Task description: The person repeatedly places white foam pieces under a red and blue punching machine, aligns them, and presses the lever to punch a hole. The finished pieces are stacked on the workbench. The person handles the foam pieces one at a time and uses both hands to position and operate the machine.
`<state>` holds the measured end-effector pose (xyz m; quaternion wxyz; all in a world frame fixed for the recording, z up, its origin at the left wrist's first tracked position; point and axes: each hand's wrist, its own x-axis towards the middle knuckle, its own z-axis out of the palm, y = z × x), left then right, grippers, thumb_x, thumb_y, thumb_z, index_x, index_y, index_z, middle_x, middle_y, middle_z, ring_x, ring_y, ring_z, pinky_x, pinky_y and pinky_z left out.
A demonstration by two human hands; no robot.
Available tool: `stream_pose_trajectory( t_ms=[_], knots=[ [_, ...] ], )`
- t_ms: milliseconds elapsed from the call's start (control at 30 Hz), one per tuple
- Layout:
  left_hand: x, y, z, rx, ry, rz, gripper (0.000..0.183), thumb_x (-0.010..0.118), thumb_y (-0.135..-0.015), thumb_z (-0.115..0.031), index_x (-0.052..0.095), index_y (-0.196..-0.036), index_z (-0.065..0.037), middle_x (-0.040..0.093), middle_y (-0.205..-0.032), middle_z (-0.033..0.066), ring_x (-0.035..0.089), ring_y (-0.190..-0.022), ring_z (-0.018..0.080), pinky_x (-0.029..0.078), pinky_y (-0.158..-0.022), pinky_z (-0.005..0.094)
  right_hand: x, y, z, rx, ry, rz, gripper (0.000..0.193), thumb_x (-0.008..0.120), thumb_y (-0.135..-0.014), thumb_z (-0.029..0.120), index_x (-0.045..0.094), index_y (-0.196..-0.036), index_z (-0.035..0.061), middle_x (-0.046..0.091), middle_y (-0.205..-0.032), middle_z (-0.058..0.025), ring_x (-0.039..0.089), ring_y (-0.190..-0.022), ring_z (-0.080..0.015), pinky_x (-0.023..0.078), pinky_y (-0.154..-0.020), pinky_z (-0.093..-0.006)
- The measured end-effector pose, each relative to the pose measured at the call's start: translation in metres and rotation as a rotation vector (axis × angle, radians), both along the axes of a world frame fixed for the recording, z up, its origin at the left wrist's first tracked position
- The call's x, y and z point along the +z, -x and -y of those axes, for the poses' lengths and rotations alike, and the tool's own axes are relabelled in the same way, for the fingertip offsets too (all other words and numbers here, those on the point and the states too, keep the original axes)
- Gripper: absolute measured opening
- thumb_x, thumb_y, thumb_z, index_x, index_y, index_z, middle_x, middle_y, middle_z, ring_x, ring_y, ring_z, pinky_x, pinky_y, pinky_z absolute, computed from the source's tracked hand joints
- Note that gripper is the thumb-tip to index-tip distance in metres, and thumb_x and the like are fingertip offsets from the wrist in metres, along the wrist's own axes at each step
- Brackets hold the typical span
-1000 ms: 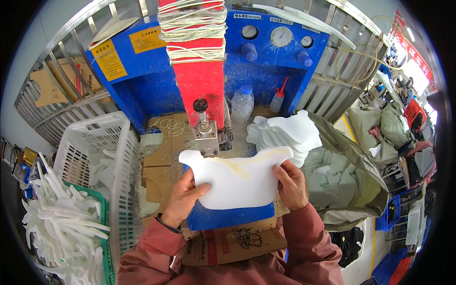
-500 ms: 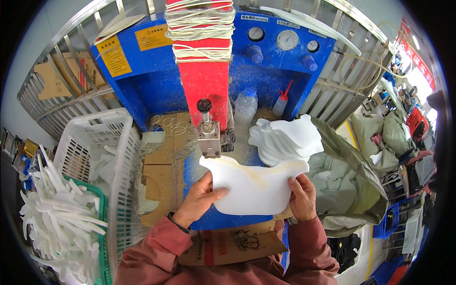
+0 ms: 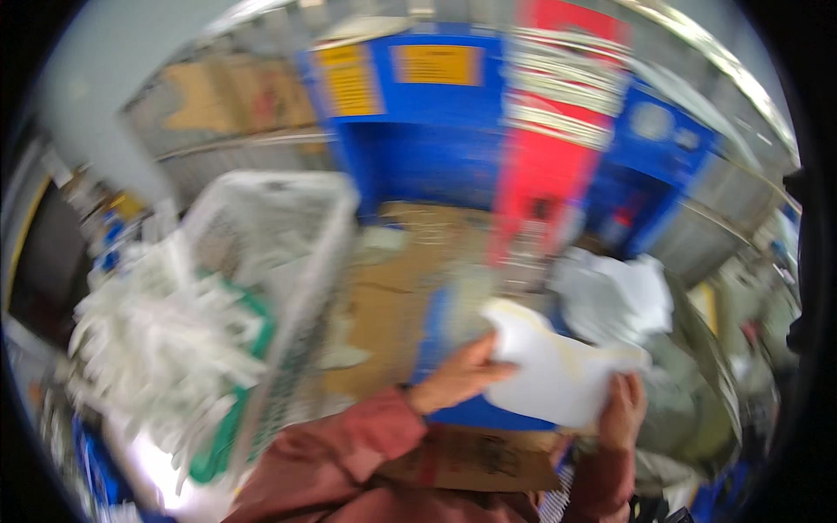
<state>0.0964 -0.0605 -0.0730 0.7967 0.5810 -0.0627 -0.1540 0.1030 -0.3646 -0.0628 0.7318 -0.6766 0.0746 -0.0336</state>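
A white, curved-edged foam-like sheet (image 3: 558, 370) with a faint yellowish streak is held between my hands, below the head of a red machine arm (image 3: 545, 166). My left hand (image 3: 466, 375) pinches its left edge, thumb on top. At its right edge my right hand (image 3: 622, 408) is closed round the border. Just beyond the sheet, to the right, lies a stack of similar white sheets (image 3: 610, 295). The whole view is smeared by motion, so fine detail of the fingers and the machine head is lost.
A white plastic basket (image 3: 336, 227) with pale pieces stands left of the worktop. Nearer, white offcut strips (image 3: 157, 340) heap over a green basket (image 3: 253, 383). Blue machine housing (image 3: 418, 166) rises behind. At the right sits an olive sack (image 3: 711, 410); cardboard (image 3: 471, 458) lies before me.
My view has swung left, so everything appears shifted right and blurred. The sheet stays in both hands and now tilts down toward the right.
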Motion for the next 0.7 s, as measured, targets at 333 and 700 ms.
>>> stream_pose_trajectory(
  t_ms=[333, 700],
  knots=[
    [0.027, 0.135, -0.080, 0.125, -0.599, 0.015, 0.059, 0.065, -0.107, -0.028, 0.044, -0.157, -0.005, 0.072, -0.129, 0.0164, 0.071, -0.116, 0.0216, 0.057, -0.101, 0.0349, -0.061, 0.011, -0.021, 0.298, -0.170, -0.032, 0.027, 0.061, -0.108, 0.015, 0.070, -0.124, -0.0044, 0.074, -0.111, -0.0097, 0.068, -0.100, -0.0159, 0.053, -0.087, -0.0304],
    [0.160, 0.233, -0.230, 0.883, -2.012, 0.234, 0.024, 0.063, -0.090, -0.005, 0.073, -0.111, -0.007, 0.074, -0.111, 0.0093, 0.072, -0.099, 0.0305, 0.060, -0.082, 0.0439, -0.064, -0.012, 0.035, 0.445, 0.911, 0.010, 0.031, 0.062, -0.105, 0.037, 0.077, -0.115, 0.0117, 0.079, -0.090, -0.0086, 0.072, -0.074, -0.0168, 0.058, -0.074, -0.0338]
  ],
)
